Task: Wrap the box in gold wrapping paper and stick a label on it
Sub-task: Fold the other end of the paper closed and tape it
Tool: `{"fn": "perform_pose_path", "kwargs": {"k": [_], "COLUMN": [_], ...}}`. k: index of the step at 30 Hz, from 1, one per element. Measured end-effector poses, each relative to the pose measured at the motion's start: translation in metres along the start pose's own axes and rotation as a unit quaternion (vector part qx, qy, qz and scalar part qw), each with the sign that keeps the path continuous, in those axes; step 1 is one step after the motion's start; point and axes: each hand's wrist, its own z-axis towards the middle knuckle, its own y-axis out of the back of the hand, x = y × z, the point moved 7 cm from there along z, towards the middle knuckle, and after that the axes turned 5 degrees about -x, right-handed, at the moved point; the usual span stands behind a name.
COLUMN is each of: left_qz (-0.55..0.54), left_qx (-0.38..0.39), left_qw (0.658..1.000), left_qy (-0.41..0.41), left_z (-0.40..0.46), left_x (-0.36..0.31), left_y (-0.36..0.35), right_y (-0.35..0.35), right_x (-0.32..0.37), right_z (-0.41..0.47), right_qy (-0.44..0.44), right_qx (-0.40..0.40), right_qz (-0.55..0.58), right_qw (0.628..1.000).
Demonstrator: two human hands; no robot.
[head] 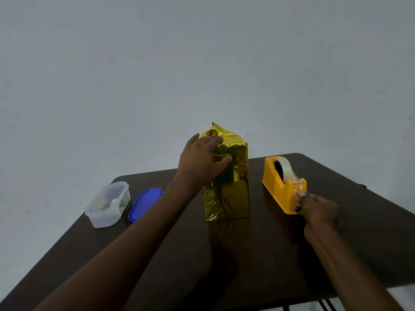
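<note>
One gold-wrapped box [233, 187] stands on the tabletop [258, 254], left hand [199, 158] flat against its top. At three o'clock, right hand [318, 209] pinches tape [287, 169] from one yellow dispenser [276, 189].

A rounded, clear plastic container [107, 204] stands open near the left edge of a dark brown table [224, 265], something pale inside it and a small printed label on its right side. Just beside it, on its right, a blue oval plastic lid [145, 204] lies flat. Behind the table rises a plain pale grey wall [157, 63].
</note>
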Motion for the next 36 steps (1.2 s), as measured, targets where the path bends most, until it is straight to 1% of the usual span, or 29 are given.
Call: {"fn": "perform_pose_path", "kwargs": {"k": [4,6,9,11,12,14,16,18,20,22,26,29,33,36], "left_qz": [0.010,0.011,0.010,0.010,0.011,0.007,0.002,-0.001,-0.002,-0.002,-0.006,-0.007,-0.009,-0.006], "left_qx": [0.002,0.003,0.001,0.001,0.002,0.003,0.000,-0.007,-0.012,-0.011,-0.019,-0.018,-0.022,-0.022], "left_qw": [1.000,1.000,1.000,1.000,1.000,1.000,1.000,1.000,1.000,1.000,1.000,1.000,1.000,1.000], "left_qy": [0.012,0.020,0.019,0.015,0.015,0.018,0.018,0.016,0.013,0.011,0.007,0.000,-0.001,-0.003], "left_z": [0.000,0.000,-0.002,-0.002,-0.001,-0.001,-0.001,-0.001,-0.001,-0.002,-0.001,-0.001,-0.001,-0.002], "left_x": [0.001,0.003,0.003,0.002,0.003,0.003,0.002,0.000,-0.001,0.001,0.002,0.000,0.000,0.001], "left_y": [0.000,-0.001,0.000,0.000,0.000,-0.001,-0.001,0.000,0.002,0.002,0.002,0.003,0.004,0.005], "right_y": [-0.003,-0.004,-0.013,-0.024,-0.032,-0.050,-0.070,-0.096,-0.121,-0.145,-0.174,-0.185,-0.193,-0.196], "right_x": [-0.009,-0.016,-0.001,0.031,0.052,0.099,0.143,0.175,0.193,0.201,0.200,0.200,0.196,0.191], "right_z": [-0.009,-0.022,-0.035,-0.038,-0.040,-0.047,-0.055,-0.059,-0.060,-0.060,-0.063,-0.065,-0.068,-0.069], "right_qy": [-0.028,-0.027,0.025,0.083,0.116,0.183,0.230,0.257,0.273,0.277,0.284,0.303,0.328,0.384], "right_qx": [-0.011,-0.009,0.013,0.053,0.085,0.162,0.241,0.307,0.340,0.362,0.388,0.387,0.380,0.360], "right_qz": [0.003,0.000,0.004,-0.004,-0.006,-0.009,-0.025,-0.081,-0.169,-0.240,-0.322,-0.356,-0.378,-0.409], "right_qw": [1.000,1.000,1.000,0.995,0.990,0.970,0.942,0.913,0.884,0.857,0.815,0.795,0.778,0.745]}}
